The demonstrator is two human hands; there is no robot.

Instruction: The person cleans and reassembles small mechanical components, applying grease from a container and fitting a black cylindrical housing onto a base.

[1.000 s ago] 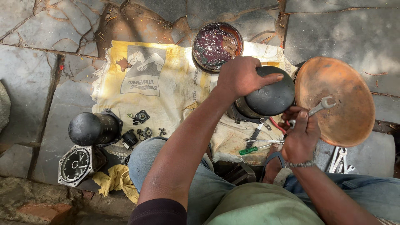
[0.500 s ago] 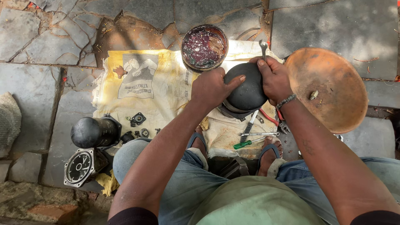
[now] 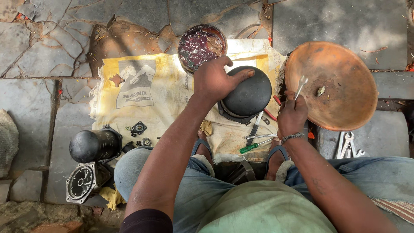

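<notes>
left hand (image 3: pixel 213 80): palm and fingers clamped on black domed metal housing (image 3: pixel 248 96)
right hand (image 3: pixel 292 115): closed round small silver spanner (image 3: pixel 300 85), over rusty round metal bowl (image 3: pixel 340 73)

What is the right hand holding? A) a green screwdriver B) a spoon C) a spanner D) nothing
C: the right hand grips a silver spanner over the edge of the brown bowl, while the green screwdriver lies on the cloth.
</notes>
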